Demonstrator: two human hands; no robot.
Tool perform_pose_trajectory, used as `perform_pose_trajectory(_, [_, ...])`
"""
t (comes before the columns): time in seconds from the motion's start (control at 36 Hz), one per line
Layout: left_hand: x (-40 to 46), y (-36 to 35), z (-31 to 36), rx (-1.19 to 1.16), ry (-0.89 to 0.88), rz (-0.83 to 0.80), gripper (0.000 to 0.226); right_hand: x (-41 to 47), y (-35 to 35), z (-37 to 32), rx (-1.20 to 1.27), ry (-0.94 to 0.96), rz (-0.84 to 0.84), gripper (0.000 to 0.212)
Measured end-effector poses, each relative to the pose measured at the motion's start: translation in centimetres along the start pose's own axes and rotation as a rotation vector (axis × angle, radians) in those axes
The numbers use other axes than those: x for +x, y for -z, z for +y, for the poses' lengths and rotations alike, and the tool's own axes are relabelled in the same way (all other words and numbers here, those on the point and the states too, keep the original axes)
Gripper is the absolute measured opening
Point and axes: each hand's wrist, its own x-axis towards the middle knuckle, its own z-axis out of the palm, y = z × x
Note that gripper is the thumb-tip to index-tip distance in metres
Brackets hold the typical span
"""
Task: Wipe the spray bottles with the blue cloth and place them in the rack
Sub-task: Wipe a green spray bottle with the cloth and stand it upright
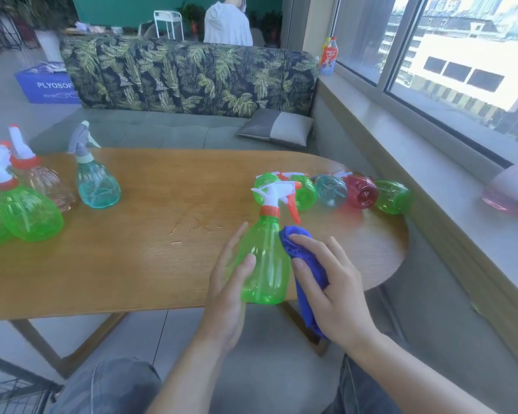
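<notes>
A green spray bottle point(265, 261) with a white and orange trigger head stands upright near the front edge of the wooden table point(150, 252). My left hand point(231, 282) holds its left side, thumb across the front. My right hand point(329, 285) grips the bunched blue cloth point(296, 243) and presses it against the bottle's right side. Several bottles point(359, 191) lie on their sides in a row at the right end of the table. More bottles stand at the left: a teal one point(97, 183), a clear pinkish one point(47, 182) and green ones point(27, 213).
A black wire rack point(9, 389) shows at the bottom left corner by my knee. A pink bottle point(512, 186) sits on the window sill at right. A leaf-patterned sofa point(189, 76) stands behind the table, and a person sits beyond it.
</notes>
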Motion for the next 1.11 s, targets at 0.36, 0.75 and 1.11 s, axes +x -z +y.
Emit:
perform_pose_trajectory(0.36, [0.5,0.4,-0.7,0.136,-0.043,-0.009,0.052,0.8,-0.1,-0.3,0.018,0.000,0.010,0.031])
perform_pose_trajectory(0.75, [0.3,0.5,-0.8,0.117,-0.033,0.016,0.053,2.5,-1.4,-0.8,-0.174,0.218,-0.113,0.037])
perform_pose_trajectory(1.11, [0.0,-0.3,0.1,-0.031,0.011,0.003,0.049,1.3,0.6,-0.8,-0.278,0.613,-0.240,0.031])
